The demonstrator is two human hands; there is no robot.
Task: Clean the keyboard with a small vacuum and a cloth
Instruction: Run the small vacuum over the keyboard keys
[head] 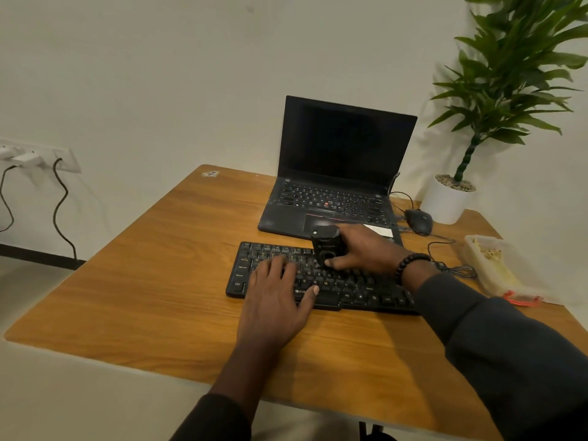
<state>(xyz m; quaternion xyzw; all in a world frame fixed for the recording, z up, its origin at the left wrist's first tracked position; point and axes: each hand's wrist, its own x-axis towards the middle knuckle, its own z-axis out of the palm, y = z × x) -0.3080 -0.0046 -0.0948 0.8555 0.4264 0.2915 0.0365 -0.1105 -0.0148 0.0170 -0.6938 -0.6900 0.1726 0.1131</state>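
Grip: right hand [362, 249] grasps the small black vacuum [326, 246], standing on the keys.
Other hand: left hand [276, 292] lies flat, fingers straight, on the keyboard's left half.
Keyboard [350, 288]: one, black, wired, on the wooden table [143, 281], just before one open laptop [337, 173].
Also: one mouse [419, 221], one potted plant [477, 122].

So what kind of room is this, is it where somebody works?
Probably yes: it looks like a small office or home work corner. A wooden desk holds an open laptop, a black keyboard and a mouse, with a potted plant by the wall.
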